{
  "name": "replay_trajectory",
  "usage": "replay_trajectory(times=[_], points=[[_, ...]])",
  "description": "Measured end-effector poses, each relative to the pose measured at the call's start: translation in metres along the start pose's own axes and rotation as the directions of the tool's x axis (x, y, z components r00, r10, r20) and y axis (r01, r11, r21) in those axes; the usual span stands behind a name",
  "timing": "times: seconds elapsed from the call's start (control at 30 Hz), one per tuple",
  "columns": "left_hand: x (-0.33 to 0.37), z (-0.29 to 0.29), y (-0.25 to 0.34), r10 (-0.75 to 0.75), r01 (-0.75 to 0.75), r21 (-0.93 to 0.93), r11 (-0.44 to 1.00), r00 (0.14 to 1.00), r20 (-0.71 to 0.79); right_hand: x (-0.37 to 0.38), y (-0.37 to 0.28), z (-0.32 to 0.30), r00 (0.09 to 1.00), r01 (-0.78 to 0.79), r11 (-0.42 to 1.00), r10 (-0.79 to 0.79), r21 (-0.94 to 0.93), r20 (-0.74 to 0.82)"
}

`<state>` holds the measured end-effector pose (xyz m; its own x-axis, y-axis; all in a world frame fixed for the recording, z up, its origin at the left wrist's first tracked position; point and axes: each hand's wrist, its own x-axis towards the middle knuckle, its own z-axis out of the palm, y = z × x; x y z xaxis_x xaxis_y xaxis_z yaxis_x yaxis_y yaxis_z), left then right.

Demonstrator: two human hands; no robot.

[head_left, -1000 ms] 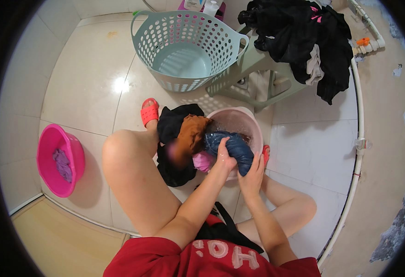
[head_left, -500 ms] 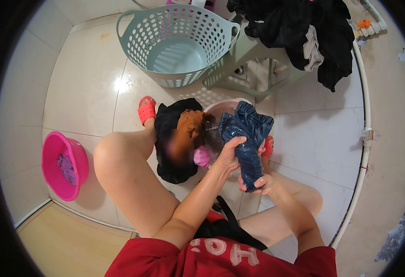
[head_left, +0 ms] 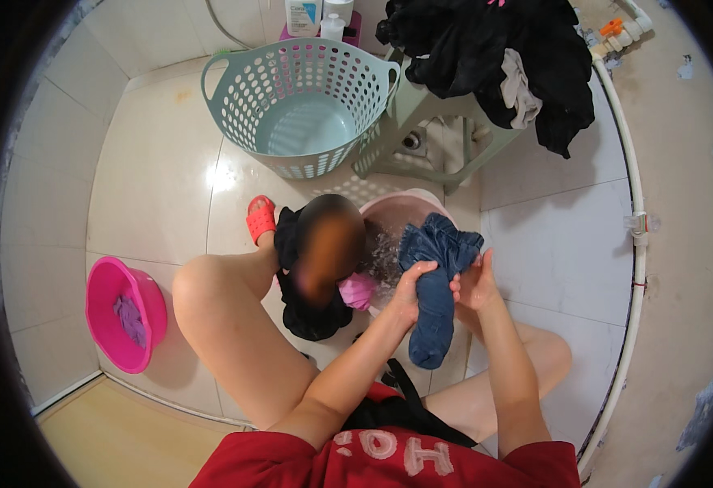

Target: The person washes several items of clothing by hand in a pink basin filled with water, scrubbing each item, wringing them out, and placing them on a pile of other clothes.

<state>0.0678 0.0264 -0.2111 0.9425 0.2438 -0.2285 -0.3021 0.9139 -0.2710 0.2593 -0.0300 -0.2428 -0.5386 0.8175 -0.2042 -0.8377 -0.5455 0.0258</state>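
A pair of wet, dark blue jeans [head_left: 434, 305] hangs bunched lengthwise over the near right edge of a pale pink basin [head_left: 389, 203] with splashing water in it. My left hand [head_left: 412, 293] grips the jeans around the middle, its thumb across the front. At their upper right side is my right hand [head_left: 478, 285], thumb stretched up and palm against the denim; some of its fingers are hidden by the fabric. The lower end of the jeans dangles toward me, with no hand on it. Left of the basin lie a bright pink cloth [head_left: 357, 291] and black clothing [head_left: 316, 319].
A pale green perforated laundry basket [head_left: 299, 154] stands beyond the basin. Beside it, a green stool [head_left: 454, 167] bears black clothes [head_left: 564, 89]. At the left, a bright pink basin [head_left: 157, 309] holds a purple cloth [head_left: 131, 321]. A white pipe [head_left: 637, 187] runs along the right wall.
My right hand has let go of the lower end of the jeans and moved up beside their upper part. My left hand keeps its grip. The view has shifted slightly.
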Motion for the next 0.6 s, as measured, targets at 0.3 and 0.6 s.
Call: replay_trajectory(times=[0.3,0.6], points=[[-0.007,0.009,-0.008,-0.072,0.120,0.349,0.929,0.986,-0.149,0.081,-0.005,0.116,0.903,-0.338,0.035,-0.268,-0.940,-0.335],[0.005,-0.022,-0.047,0.421,-0.209,0.675,0.708,0.892,-0.166,0.085,0.036,0.065,0.817,-0.573,-0.595,-0.469,-0.564,-0.336]])
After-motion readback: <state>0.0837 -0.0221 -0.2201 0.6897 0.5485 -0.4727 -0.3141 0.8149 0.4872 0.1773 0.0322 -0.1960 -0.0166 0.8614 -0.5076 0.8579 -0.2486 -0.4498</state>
